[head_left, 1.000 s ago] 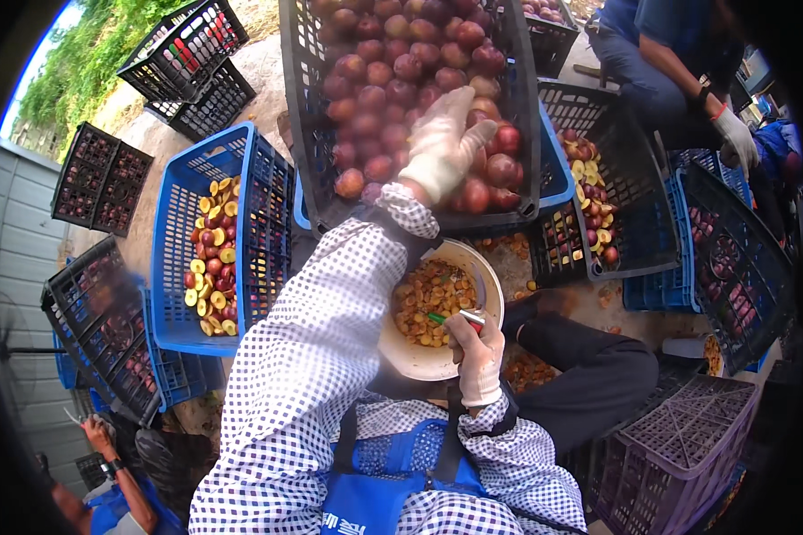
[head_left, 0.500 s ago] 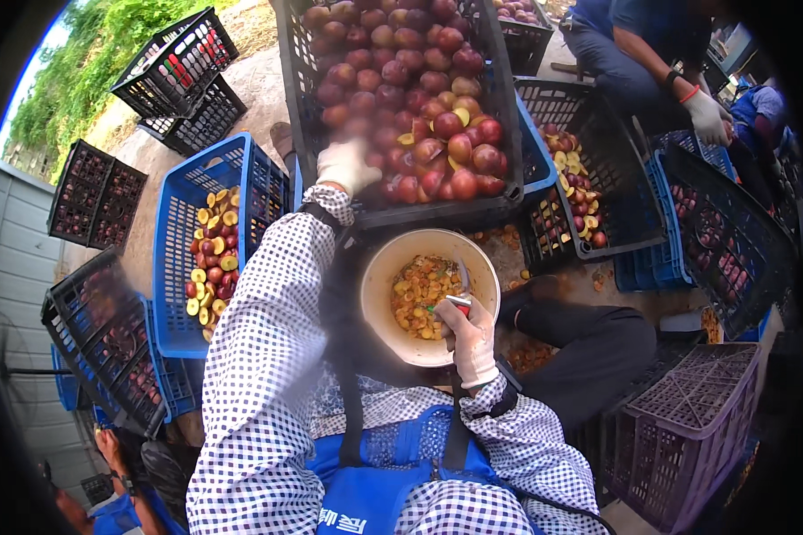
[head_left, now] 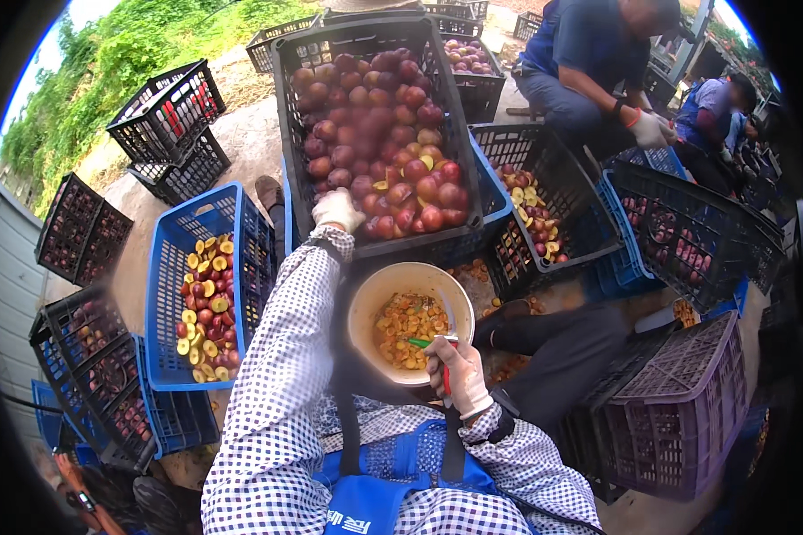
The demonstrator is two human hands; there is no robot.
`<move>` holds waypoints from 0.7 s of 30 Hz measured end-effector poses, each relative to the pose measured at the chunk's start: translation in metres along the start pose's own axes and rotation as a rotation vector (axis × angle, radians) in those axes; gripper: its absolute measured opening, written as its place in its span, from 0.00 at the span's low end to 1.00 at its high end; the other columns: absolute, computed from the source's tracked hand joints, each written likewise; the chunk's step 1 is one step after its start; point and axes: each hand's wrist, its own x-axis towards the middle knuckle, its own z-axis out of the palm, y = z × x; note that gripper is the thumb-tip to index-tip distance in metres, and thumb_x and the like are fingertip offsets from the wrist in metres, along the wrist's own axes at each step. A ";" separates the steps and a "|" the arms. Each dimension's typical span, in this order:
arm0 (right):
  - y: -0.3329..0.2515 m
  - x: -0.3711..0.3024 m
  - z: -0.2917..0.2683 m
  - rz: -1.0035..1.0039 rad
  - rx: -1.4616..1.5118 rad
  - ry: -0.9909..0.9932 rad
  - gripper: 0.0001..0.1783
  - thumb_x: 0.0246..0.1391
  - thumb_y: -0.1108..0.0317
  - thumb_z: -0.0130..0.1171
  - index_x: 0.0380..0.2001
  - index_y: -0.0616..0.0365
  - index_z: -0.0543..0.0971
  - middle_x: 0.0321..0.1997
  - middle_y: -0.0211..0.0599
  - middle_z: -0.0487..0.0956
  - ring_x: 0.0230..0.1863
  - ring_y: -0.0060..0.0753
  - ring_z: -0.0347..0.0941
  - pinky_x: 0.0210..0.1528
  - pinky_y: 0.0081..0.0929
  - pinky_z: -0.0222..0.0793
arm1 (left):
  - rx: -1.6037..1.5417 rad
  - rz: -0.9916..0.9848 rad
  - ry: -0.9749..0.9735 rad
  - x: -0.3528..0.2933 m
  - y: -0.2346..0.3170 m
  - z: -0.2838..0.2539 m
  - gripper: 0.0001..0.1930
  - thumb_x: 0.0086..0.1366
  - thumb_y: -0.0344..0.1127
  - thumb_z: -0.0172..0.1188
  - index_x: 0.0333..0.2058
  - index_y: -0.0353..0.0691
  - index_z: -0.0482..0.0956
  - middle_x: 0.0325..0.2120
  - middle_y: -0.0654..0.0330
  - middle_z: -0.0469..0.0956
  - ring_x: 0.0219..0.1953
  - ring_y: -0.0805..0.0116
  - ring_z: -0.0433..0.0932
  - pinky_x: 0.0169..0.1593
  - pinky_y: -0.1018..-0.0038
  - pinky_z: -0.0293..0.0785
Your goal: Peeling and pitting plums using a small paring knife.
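My left hand (head_left: 337,211), in a whitish glove, is at the near left corner of a black crate (head_left: 379,248) heaped with dark red plums (head_left: 375,98). Its fingers look curled in against the fruit; whatever lies under them is hidden. Over the right rim of a cream bucket (head_left: 359,334), my gloved right hand (head_left: 462,374) is closed round a small hand tool (head_left: 446,382) with red and green parts and some bare metal. Wet orange-yellow plum pieces (head_left: 410,325) cover the bucket's bottom.
On the left, a blue crate (head_left: 161,357) contains halved plums; a black crate (head_left: 589,250) on the right holds more. A purple crate (head_left: 678,401) stands at lower right. Stacked crates (head_left: 89,374) line the left. Beyond the right crates, a co-worker (head_left: 589,71) sits bent forward.
The view has tilted up, so the crates and bucket sit lower. My left hand remains by the plums. My right hand still holds the tool, now turned, by the bucket's rim.
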 end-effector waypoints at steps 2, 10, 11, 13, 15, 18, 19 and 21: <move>-0.004 -0.010 -0.001 0.095 -0.016 0.031 0.11 0.62 0.60 0.58 0.35 0.56 0.77 0.22 0.22 0.72 0.17 0.14 0.64 0.16 0.13 0.56 | -0.094 0.014 -0.048 -0.002 0.011 -0.007 0.23 0.50 0.51 0.69 0.42 0.44 0.81 0.41 0.50 0.82 0.47 0.53 0.81 0.52 0.61 0.75; -0.026 0.009 -0.015 -0.189 -0.015 0.047 0.22 0.65 0.52 0.54 0.47 0.62 0.73 0.29 0.30 0.76 0.20 0.13 0.69 0.17 0.11 0.61 | -1.835 0.056 -0.371 -0.069 0.012 -0.064 0.27 0.67 0.39 0.51 0.63 0.42 0.65 0.46 0.56 0.77 0.36 0.63 0.79 0.40 0.67 0.78; -0.045 0.004 -0.008 -0.175 -0.049 0.043 0.21 0.66 0.53 0.53 0.47 0.63 0.74 0.29 0.30 0.76 0.21 0.14 0.69 0.18 0.12 0.63 | -2.054 0.117 -0.506 -0.082 -0.003 -0.058 0.28 0.68 0.38 0.50 0.65 0.42 0.61 0.49 0.52 0.76 0.40 0.58 0.81 0.43 0.61 0.80; -0.066 -0.002 0.007 -0.357 0.008 0.010 0.22 0.66 0.51 0.53 0.49 0.59 0.75 0.29 0.29 0.75 0.21 0.15 0.68 0.21 0.14 0.63 | -2.163 0.253 -0.607 -0.122 0.006 -0.071 0.28 0.69 0.37 0.49 0.66 0.42 0.58 0.52 0.50 0.74 0.42 0.55 0.81 0.44 0.60 0.80; -0.078 -0.007 0.021 -0.439 0.020 -0.079 0.26 0.66 0.46 0.53 0.47 0.61 0.75 0.26 0.30 0.75 0.18 0.15 0.67 0.19 0.13 0.61 | -2.194 0.309 -0.612 -0.168 0.014 -0.092 0.27 0.72 0.40 0.48 0.66 0.41 0.57 0.54 0.48 0.72 0.44 0.53 0.81 0.45 0.61 0.81; -0.065 0.005 0.022 -0.401 -0.114 -0.084 0.25 0.65 0.43 0.53 0.41 0.57 0.77 0.20 0.23 0.71 0.16 0.12 0.62 0.18 0.13 0.53 | -2.162 0.333 -0.561 -0.204 0.021 -0.089 0.27 0.73 0.44 0.49 0.66 0.40 0.57 0.53 0.47 0.72 0.43 0.55 0.80 0.44 0.63 0.80; -0.057 0.004 0.021 -0.414 -0.125 -0.076 0.25 0.65 0.43 0.53 0.39 0.57 0.76 0.20 0.23 0.71 0.17 0.11 0.62 0.18 0.12 0.53 | -2.274 0.203 -0.567 -0.219 0.027 -0.087 0.28 0.74 0.50 0.48 0.64 0.38 0.59 0.51 0.47 0.72 0.38 0.61 0.78 0.40 0.68 0.77; -0.047 -0.002 0.024 -0.449 -0.157 -0.074 0.25 0.65 0.42 0.53 0.36 0.56 0.76 0.20 0.23 0.71 0.17 0.11 0.61 0.19 0.11 0.53 | -2.417 0.134 -0.779 -0.233 0.025 -0.070 0.28 0.74 0.52 0.45 0.62 0.37 0.61 0.49 0.48 0.73 0.34 0.65 0.75 0.37 0.70 0.74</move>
